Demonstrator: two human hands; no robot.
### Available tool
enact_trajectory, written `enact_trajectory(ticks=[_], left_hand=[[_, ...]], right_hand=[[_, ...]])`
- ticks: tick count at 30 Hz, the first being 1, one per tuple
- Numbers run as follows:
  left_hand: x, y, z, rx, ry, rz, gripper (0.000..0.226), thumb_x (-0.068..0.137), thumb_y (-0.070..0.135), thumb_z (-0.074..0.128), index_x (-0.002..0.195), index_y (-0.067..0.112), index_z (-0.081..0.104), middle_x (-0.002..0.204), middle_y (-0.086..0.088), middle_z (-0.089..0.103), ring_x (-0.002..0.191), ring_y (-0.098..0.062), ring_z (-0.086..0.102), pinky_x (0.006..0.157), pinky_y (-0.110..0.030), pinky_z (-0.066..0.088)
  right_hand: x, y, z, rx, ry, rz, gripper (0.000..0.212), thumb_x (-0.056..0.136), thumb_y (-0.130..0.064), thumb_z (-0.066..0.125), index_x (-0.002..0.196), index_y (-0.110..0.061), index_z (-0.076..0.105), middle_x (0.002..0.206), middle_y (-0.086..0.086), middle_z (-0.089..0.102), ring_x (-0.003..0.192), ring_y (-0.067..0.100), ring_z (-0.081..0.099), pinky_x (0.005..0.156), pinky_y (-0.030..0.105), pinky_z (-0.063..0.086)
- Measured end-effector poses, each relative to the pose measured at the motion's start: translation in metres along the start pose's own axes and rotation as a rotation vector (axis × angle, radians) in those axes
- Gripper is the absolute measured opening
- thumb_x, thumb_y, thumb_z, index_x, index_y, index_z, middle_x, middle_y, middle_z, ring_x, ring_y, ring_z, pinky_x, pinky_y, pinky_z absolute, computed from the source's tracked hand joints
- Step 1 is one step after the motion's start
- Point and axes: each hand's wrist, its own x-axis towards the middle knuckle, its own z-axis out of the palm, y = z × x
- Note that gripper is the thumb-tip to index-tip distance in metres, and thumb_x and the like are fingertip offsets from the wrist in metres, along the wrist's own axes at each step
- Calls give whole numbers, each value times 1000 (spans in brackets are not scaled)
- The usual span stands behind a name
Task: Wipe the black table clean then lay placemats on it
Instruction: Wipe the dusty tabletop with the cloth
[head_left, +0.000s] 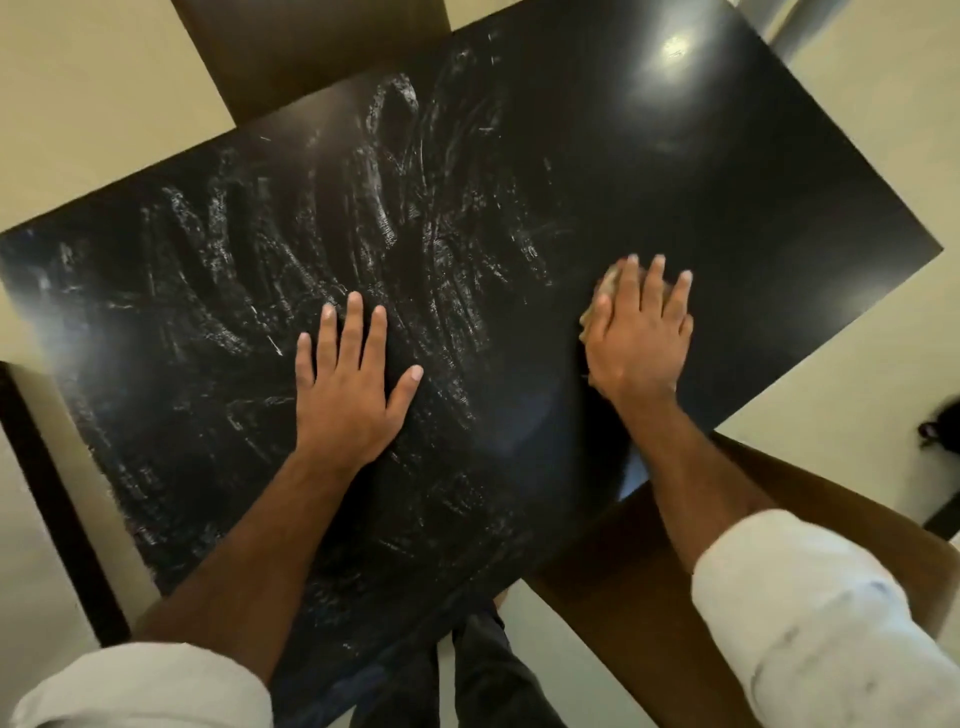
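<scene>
Rolled white sleeves (831, 623) sit closest to me, one on each forearm, and a brown chair (623, 623) stands under my right arm at the near right edge of the black table (753, 171). My left hand (348, 384) lies flat on the tabletop near the middle, fingers straight and a little spread. It holds nothing and only braces me. To its right and slightly farther out, my right hand (639, 338) presses down on a tan cloth (605, 288). The fingers are straight and fanned over it rather than curled round it, and only a bit of cloth shows past my knuckles on the left side. That hand is slightly blurred. What matters for the next stroke is where the pale streaks (389, 234) lie. They cover the table to the left of the cloth, from the near edge past my left hand to the far left. The surface to the right of and beyond the cloth looks glossy and plain, with a light reflected in it. The table's long axis runs from near left to far right, so I judge the cloth must sweep leftward, and my left hand sits in that path. No placemats are in sight, so laying them has not begun. A second chair (311, 52) stands at the far edge.
</scene>
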Motion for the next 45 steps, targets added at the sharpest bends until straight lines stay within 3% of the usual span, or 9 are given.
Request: enact_trajectory(ticks=[5,11,15,20,24,28,33,40,45], left_hand=[[4,2,6,34,0,-14,86,111,72,21,179,21,11,188,-5,-5,173,-32,-4,137,-65,6],[6,6,0,46,7,-6,86,111,72,22,179,20,14,188,-5,-4,173,-31,-3,137,-65,8],[7,2,2,62,5,-11,86,111,71,24,179,19,14,187,-5,-8,173,-31,-4,136,-65,9],[7,-3,8,90,-10,-11,85,111,71,25,179,22,13,188,-3,-5,173,-33,-5,136,-65,8],[2,-3,10,81,-28,-21,83,112,72,21,179,25,8,188,-1,-8,173,-31,-9,137,-65,6],[4,-1,4,74,-20,-4,81,113,68,23,179,25,11,188,-3,0,173,-33,2,136,-63,11],[63,-4,-4,48,25,23,76,116,59,24,178,16,15,187,-7,6,173,-32,6,137,-60,12],[73,-4,5,7,28,-12,75,117,58,22,179,17,9,188,-4,-2,173,-30,-2,138,-61,9],[73,-4,7,-2,24,-12,74,118,56,23,179,19,7,188,-2,-4,173,-29,-5,138,-60,7]], right_hand=[[57,-72,8,-20,71,-148,67,114,-50,24,174,-20,26,181,15,23,167,48,15,131,63,27],[-18,-104,11,-41,-10,-483,65,117,-52,24,176,-25,22,184,8,18,170,42,6,131,59,28],[-39,-50,6,-56,-20,-284,63,115,-57,30,174,-37,25,185,10,11,169,48,-1,120,65,38],[59,-44,2,-30,33,-37,60,115,-54,28,173,-35,28,180,24,20,164,57,14,120,71,39],[116,-104,7,-13,66,-147,64,113,-53,25,173,-30,29,180,22,22,165,54,14,124,68,35],[81,-154,12,-29,65,-356,64,113,-53,26,173,-30,31,181,16,23,167,50,15,125,64,35],[1,-118,14,-78,3,-560,62,116,-55,27,175,-34,26,184,10,18,169,43,11,122,58,35],[87,-89,4,-48,30,-183,64,113,-54,25,173,-33,29,182,15,23,166,51,16,122,68,35],[141,-174,6,-16,28,-279,69,112,-56,18,175,-31,20,183,17,15,167,51,9,128,67,27]])
